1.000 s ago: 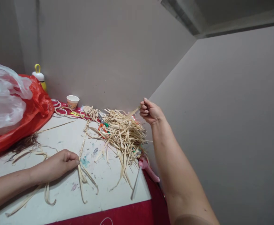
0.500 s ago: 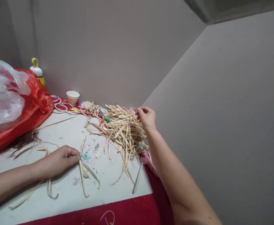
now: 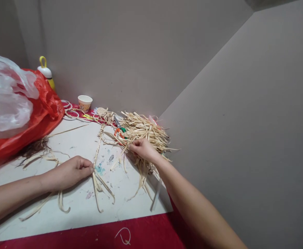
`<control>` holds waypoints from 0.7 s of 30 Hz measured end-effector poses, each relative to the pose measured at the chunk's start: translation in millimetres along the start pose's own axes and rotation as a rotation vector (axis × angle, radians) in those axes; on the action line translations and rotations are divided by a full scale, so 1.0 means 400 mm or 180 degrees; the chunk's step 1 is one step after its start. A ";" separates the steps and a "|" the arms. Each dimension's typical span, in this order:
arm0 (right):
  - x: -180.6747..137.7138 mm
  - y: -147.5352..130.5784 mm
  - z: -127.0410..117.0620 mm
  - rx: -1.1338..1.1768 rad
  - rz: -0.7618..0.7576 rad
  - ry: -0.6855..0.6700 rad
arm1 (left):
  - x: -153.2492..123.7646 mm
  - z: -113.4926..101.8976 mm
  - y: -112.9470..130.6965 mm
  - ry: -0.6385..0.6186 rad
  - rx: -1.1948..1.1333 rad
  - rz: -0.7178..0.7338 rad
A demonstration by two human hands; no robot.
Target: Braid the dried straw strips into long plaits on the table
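Observation:
My left hand (image 3: 75, 172) is closed in a pinch at the lower end of a thin straw braid (image 3: 97, 152), which runs away from me across the white board. Several loose strips fan out below my fingertips toward the board's near edge. My right hand (image 3: 143, 149) is over the near left side of a heap of dried straw strips (image 3: 147, 129). Its thumb and forefinger are pinched on what looks like a straw strip, partly lost among the others. Scissors (image 3: 120, 131) with orange and green handles lie at the heap's left edge.
A red plastic bag (image 3: 50, 107) and a clear bag (image 3: 6, 100) fill the left side. Behind are a yellow-and-white bottle (image 3: 45, 73), a paper cup (image 3: 85, 103) and cord rings (image 3: 70, 113). Grey walls (image 3: 130, 52) bound the back and right. Red cloth (image 3: 94, 235) borders the white board (image 3: 73, 138).
My right hand has come from the far right of the straw heap to its near left side. My left hand keeps its pinch on the braid. The camera view has shifted slightly.

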State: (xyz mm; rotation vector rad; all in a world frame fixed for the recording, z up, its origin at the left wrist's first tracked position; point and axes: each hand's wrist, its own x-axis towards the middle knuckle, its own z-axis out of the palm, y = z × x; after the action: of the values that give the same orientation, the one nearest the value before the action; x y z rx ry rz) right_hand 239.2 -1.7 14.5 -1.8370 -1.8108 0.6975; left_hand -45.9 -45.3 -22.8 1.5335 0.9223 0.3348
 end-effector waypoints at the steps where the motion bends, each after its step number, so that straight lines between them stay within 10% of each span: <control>1: -0.006 0.003 0.017 -0.0085 0.0034 0.0039 | 0.000 0.000 0.002 0.0006 0.0013 0.0004; 10: -0.002 0.022 0.097 0.0046 0.0303 0.0335 | 0.001 -0.002 -0.005 0.0055 0.0144 0.0130; 21: -0.101 0.007 -0.013 0.1081 0.0399 -0.1725 | 0.001 -0.005 -0.006 -0.0017 0.0163 0.0119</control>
State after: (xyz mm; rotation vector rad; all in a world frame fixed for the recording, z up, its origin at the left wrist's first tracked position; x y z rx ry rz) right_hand 244.5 -42.1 18.0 -1.6391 -1.7408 1.5674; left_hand -47.8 -43.9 -24.7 1.5993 0.9050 0.3359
